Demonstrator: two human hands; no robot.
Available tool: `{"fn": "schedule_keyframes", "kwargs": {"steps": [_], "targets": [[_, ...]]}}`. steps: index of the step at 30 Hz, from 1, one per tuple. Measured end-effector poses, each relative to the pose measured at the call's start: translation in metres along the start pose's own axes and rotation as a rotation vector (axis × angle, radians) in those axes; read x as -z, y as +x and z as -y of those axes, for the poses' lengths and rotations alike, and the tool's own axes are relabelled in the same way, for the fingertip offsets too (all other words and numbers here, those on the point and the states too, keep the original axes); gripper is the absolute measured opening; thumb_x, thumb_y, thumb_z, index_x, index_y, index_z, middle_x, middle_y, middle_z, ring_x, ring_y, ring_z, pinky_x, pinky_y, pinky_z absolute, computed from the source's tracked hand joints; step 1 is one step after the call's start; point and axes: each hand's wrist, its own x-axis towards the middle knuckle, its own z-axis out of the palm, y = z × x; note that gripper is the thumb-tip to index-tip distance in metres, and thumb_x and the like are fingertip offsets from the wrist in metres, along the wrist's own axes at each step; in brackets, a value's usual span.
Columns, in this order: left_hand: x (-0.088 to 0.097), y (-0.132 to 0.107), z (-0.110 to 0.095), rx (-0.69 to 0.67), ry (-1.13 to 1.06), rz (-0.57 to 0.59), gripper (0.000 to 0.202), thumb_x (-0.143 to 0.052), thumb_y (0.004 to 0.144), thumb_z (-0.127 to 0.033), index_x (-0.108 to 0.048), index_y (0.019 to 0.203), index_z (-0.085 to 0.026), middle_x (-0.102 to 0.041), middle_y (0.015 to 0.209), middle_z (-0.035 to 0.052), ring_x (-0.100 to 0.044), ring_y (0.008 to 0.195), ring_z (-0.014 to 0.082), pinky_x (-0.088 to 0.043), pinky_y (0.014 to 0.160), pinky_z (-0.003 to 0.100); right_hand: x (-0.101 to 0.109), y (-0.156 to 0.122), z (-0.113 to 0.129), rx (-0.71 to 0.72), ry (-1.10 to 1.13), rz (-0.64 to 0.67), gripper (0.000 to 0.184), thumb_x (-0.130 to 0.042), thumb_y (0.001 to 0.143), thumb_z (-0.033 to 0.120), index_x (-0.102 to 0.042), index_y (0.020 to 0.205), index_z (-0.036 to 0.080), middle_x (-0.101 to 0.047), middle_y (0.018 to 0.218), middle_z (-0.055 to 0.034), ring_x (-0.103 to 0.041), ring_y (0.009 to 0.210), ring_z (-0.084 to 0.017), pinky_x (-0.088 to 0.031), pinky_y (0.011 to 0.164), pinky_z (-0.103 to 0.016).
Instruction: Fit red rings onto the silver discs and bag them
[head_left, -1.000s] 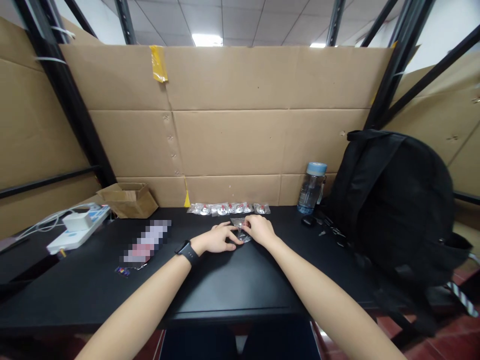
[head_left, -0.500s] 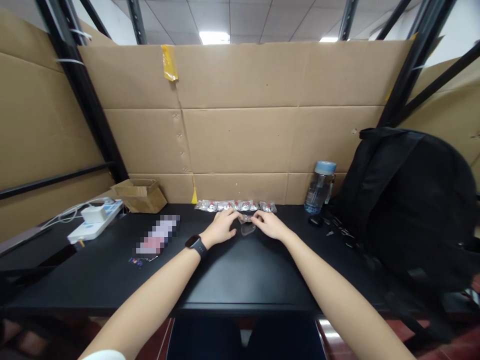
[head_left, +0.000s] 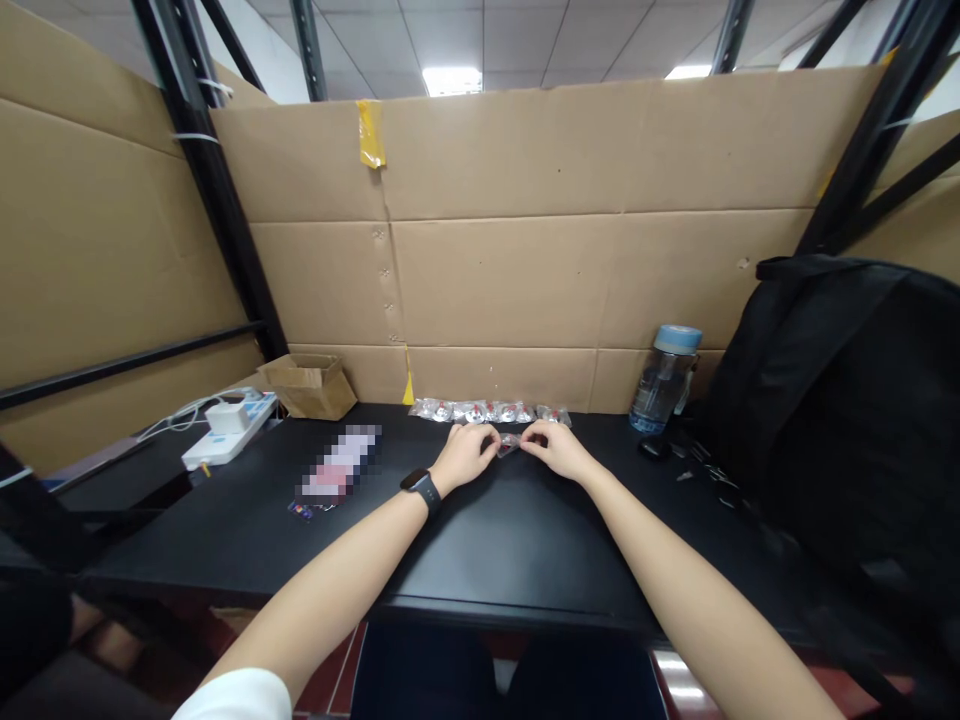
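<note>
My left hand (head_left: 469, 456), with a dark smartwatch (head_left: 421, 486) on its wrist, pinches the left end of a small clear plastic packet (head_left: 509, 443). Thumb and finger of my right hand (head_left: 556, 449) are closed at the packet's right end. Something reddish shows inside the packet, too small to make out. It is held low over the black table, between my two hands. Just beyond them, a row of similar clear packets (head_left: 474, 411) with silvery and red contents lies along the cardboard wall.
A cardboard box (head_left: 319, 388) and a white power strip (head_left: 225, 440) stand at left, near a pixelated flat object (head_left: 341, 467). On the right are a blue-capped bottle (head_left: 665, 380), a black mouse-like object (head_left: 654, 448), keys (head_left: 724, 480) and a black backpack (head_left: 840, 430).
The view has turned slightly left, so things sit further right. A clear flap that spread toward me below my fingers no longer shows; the packet now looks gathered between both hands.
</note>
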Motion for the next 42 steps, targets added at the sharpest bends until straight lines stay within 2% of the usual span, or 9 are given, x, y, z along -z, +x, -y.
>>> {"fn": "schedule_keyframes", "kwargs": {"steps": [7, 11, 14, 16, 22, 28, 33, 38, 42], "targets": [[-0.014, 0.006, 0.018, 0.208, -0.381, -0.052, 0.013, -0.060, 0.091, -0.027, -0.069, 0.090, -0.018, -0.076, 0.086, 0.0044, -0.071, 0.085, 0.0195, -0.051, 0.084, 0.030, -0.004, 0.002, -0.001, -0.299, 0.359, -0.087, 0.018, -0.063, 0.080, 0.033, -0.064, 0.078, 0.016, -0.068, 0.071, -0.0030, -0.062, 0.064, -0.015, -0.047, 0.060, -0.025], [-0.026, 0.006, 0.028, 0.292, -0.484, -0.056, 0.021, -0.063, 0.088, -0.025, -0.064, 0.108, -0.018, -0.076, 0.085, 0.0037, -0.072, 0.083, 0.0186, -0.051, 0.083, 0.029, -0.012, 0.001, 0.004, -0.396, 0.381, -0.173, 0.019, -0.066, 0.074, 0.027, -0.057, 0.089, 0.019, -0.065, 0.062, 0.0027, -0.061, 0.053, -0.014, -0.045, 0.055, -0.023], [-0.027, 0.003, 0.024, 0.332, -0.450, -0.063, 0.043, -0.065, 0.085, -0.022, -0.051, 0.127, -0.021, -0.075, 0.081, -0.0005, -0.070, 0.075, 0.0166, -0.050, 0.077, 0.027, -0.015, -0.001, 0.005, -0.428, 0.258, -0.217, 0.038, -0.067, 0.072, 0.021, -0.052, 0.107, 0.023, -0.065, 0.057, 0.0078, -0.062, 0.050, -0.015, -0.045, 0.055, -0.022], [-0.025, 0.001, 0.017, 0.319, -0.433, -0.044, 0.045, -0.063, 0.087, -0.025, -0.047, 0.129, -0.022, -0.075, 0.079, -0.0025, -0.068, 0.071, 0.0156, -0.048, 0.074, 0.026, -0.014, -0.002, 0.006, -0.433, 0.192, -0.216, 0.039, -0.066, 0.073, 0.018, -0.054, 0.109, 0.024, -0.065, 0.055, 0.0082, -0.064, 0.051, -0.015, -0.046, 0.056, -0.022], [-0.016, -0.002, 0.000, 0.151, -0.360, 0.026, 0.044, -0.061, 0.092, -0.034, -0.048, 0.133, -0.027, -0.075, 0.096, -0.0025, -0.065, 0.071, 0.0147, -0.048, 0.078, 0.028, -0.009, -0.002, 0.013, -0.466, 0.114, -0.131, 0.012, -0.061, 0.080, 0.013, -0.070, 0.084, 0.020, -0.064, 0.051, 0.0032, -0.067, 0.053, -0.015, -0.049, 0.061, -0.021], [-0.016, -0.003, 0.001, 0.115, -0.227, 0.057, 0.049, -0.064, 0.088, -0.023, -0.052, 0.135, -0.029, -0.074, 0.097, -0.0021, -0.067, 0.085, 0.0180, -0.047, 0.088, 0.031, -0.009, -0.002, 0.009, -0.464, 0.130, -0.202, 0.019, -0.064, 0.078, 0.012, -0.070, 0.095, 0.020, -0.066, 0.055, 0.0048, -0.067, 0.051, -0.014, -0.048, 0.057, -0.020], [-0.016, -0.002, -0.002, 0.140, -0.182, 0.010, 0.033, -0.062, 0.090, -0.023, -0.062, 0.122, -0.028, -0.074, 0.094, -0.0011, -0.066, 0.095, 0.0209, -0.045, 0.094, 0.033, -0.006, 0.000, 0.015, -0.468, 0.079, -0.146, 0.025, -0.055, 0.081, 0.007, -0.078, 0.081, 0.018, -0.065, 0.054, 0.0016, -0.066, 0.051, -0.013, -0.049, 0.060, -0.020], [-0.018, -0.002, -0.004, 0.124, -0.045, 0.100, 0.030, -0.051, 0.098, -0.026, -0.072, 0.118, -0.033, -0.073, 0.108, 0.0019, -0.060, 0.111, 0.0242, -0.041, 0.102, 0.040, -0.007, -0.002, 0.027, -0.430, -0.070, -0.130, 0.030, -0.056, 0.082, 0.006, -0.083, 0.088, 0.019, -0.077, 0.077, -0.0050, -0.072, 0.075, -0.016, -0.052, 0.076, -0.022], [-0.022, -0.003, -0.002, 0.161, 0.080, 0.157, 0.038, -0.058, 0.091, -0.030, -0.068, 0.127, -0.037, -0.060, 0.136, 0.0037, -0.047, 0.129, 0.0305, -0.039, 0.105, 0.050, -0.010, -0.005, 0.027, -0.458, -0.220, -0.035, 0.025, -0.062, 0.084, 0.015, -0.082, 0.096, 0.023, -0.077, 0.098, -0.0068, -0.071, 0.088, -0.019, -0.051, 0.081, -0.026]]}}
